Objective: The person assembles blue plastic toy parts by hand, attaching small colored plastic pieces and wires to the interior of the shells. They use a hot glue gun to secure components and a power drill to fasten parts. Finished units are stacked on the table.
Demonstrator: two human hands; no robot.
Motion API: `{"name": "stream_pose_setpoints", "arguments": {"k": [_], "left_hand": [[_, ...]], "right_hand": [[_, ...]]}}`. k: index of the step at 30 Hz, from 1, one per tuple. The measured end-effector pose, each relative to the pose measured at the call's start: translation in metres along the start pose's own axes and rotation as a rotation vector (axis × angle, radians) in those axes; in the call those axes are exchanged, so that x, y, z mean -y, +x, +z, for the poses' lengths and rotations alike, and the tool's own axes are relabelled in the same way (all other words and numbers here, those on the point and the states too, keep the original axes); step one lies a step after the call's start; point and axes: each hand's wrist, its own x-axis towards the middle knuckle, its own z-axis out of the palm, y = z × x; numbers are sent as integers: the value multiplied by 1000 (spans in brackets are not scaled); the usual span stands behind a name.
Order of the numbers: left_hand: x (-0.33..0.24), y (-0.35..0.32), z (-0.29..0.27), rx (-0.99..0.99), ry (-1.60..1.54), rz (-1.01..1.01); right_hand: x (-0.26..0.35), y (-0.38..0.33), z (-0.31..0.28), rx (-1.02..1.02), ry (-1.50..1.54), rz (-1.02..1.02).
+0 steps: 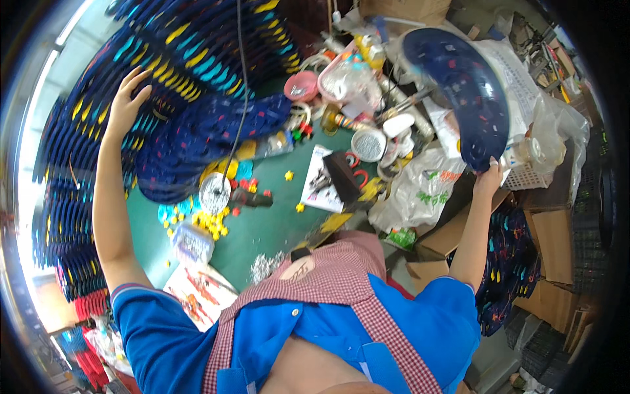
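Filling the upper left, stacked dark blue pieces (pixel 203 46) were overlapped in view by the left hand (pixel 125 102), its fingers spread; contact was undetermined. At upper right, a curved dark blue panel (pixel 462 98) was pinched at its lower end by the right hand (pixel 487 177). A white bag (pixel 417 194) was printed in orange and green.

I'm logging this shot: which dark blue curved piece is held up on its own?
The piece in the right hand, at upper right. It alone is held up; the others at left sit massed in stacks.
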Motion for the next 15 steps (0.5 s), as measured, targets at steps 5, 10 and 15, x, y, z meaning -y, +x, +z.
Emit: {"name": "stream_pose_setpoints", "arguments": {"k": [5,10,15], "left_hand": [[6,-142,7,145,-214,-81],[23,-321,33,340,-480,-280],[5,-493,75,484,-501,-539]], "right_hand": [[36,-151,-22,273,-200,307],[-8,-265,-43,590,-396,525],[-86,-378,34,712,-373,717]]}}
